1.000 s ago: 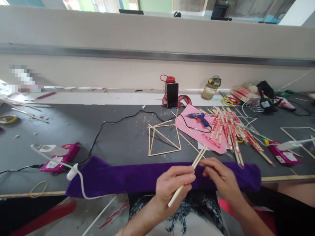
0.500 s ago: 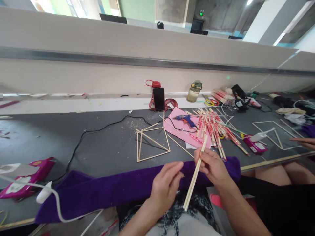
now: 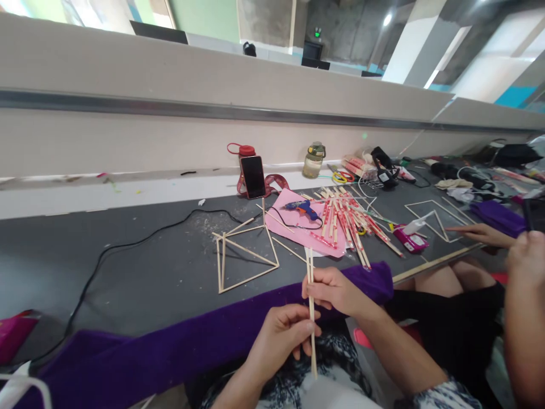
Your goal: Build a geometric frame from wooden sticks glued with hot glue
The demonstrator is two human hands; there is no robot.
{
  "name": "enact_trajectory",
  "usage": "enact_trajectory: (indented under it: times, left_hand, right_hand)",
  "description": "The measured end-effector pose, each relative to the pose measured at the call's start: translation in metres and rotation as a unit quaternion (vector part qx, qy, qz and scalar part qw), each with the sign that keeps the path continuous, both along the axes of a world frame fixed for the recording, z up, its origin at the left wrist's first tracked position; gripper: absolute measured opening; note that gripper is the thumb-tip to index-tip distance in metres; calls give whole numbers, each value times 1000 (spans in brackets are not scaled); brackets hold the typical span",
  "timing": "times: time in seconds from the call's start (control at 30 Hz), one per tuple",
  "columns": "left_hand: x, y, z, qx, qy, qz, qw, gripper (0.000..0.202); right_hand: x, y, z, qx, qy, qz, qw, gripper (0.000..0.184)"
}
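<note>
Wooden sticks (image 3: 311,316), upright over the purple cloth (image 3: 191,341), are pinched by the right hand (image 3: 336,289) above and the left hand (image 3: 281,335) below; firm, even grips would likely prevent bending or slipping.

Grey bench (image 3: 128,267), beige partition (image 3: 170,68), ceil. light (image 3: 386,19)

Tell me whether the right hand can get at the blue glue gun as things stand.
Probably yes. The glue gun lies uncovered on the pink sheet beyond the right hand, nothing standing between; but that hand grips the pair of sticks, so it is not free.
</note>
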State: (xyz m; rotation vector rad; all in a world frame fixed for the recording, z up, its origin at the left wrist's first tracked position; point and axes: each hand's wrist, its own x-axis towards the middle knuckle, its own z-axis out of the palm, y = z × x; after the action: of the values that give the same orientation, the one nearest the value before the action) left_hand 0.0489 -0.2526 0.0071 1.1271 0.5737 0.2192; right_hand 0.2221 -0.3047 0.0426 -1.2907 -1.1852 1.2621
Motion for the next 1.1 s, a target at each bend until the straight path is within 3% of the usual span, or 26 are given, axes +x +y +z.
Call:
enact_trajectory:
  times: [0.3, 0.43, 0.67, 1.1]
  left_hand:
    - [-1, 5, 2, 68, 15, -6, 998, 34]
    - [-1, 8, -2, 34, 22, 9, 999, 42]
    - [-1, 8, -5, 13, 4, 19, 1000, 36]
    - [-3, 11, 7, 5, 8, 48, 999, 29]
  right_hand:
    - [-2, 3, 11, 12, -118, 18, 993, 19]
    - [-4, 6, 11, 7, -116, 33, 993, 18]
    - [-4, 11, 11, 10, -138, 64, 988, 20]
    - [-3, 14, 9, 15, -121, 95, 988, 17]
